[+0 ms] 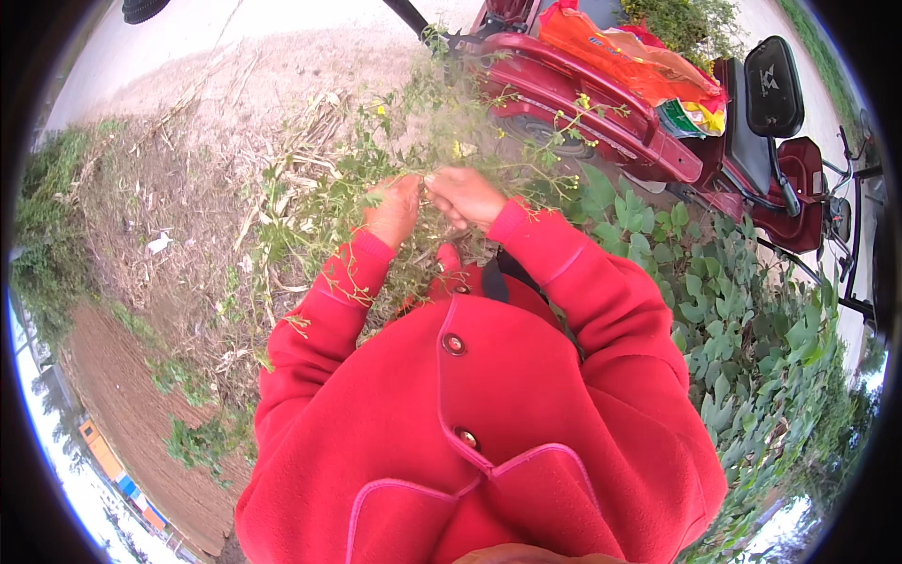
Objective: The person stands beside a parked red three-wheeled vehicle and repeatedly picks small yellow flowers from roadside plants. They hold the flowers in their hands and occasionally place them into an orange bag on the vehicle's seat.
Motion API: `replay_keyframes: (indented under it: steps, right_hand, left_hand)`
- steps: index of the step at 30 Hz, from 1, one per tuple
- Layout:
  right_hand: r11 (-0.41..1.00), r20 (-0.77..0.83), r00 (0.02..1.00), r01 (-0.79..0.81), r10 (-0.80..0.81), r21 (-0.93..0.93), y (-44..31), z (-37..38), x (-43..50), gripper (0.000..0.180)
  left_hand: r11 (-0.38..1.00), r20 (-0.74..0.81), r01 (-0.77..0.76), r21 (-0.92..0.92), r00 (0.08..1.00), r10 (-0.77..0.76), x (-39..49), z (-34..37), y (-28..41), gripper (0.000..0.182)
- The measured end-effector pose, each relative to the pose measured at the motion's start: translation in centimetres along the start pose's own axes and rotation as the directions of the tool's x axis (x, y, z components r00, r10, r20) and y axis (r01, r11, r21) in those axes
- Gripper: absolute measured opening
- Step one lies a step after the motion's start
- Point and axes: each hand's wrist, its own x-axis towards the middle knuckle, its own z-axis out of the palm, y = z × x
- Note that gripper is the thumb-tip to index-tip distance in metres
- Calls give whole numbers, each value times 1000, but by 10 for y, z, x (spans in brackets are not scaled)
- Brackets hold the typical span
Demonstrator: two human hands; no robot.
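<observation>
My left hand [393, 210] and my right hand [468, 195] are close together in front of my body, at the upper middle of the view. Both are closed around thin stems of a branching green plant [331, 190] with small yellow flowers. The sprigs spread to both sides of the hands, and some lie over my red left sleeve. Other yellow-tipped sprigs reach right, in front of a red vehicle. Below the hands, part of a red shoe [449, 257] shows among the stems. The fingertips are partly hidden by the plant.
A red motor tricycle [585, 92] with orange sacks [627, 60] and a mirror [774, 84] stands at the upper right. Broad-leaved plants [726, 289] grow at the right. Dry stalks [190, 169] cover the ground at the left, beside a strip of bare brown soil [134, 395].
</observation>
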Motion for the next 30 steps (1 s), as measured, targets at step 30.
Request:
replay_keyframes:
  steps: [30]
  right_hand:
    - [947,-85,996,8,20,322,-20,-19,-8,46]
  left_hand:
    - [999,-88,54,-5,995,-54,-5,10,-10,24]
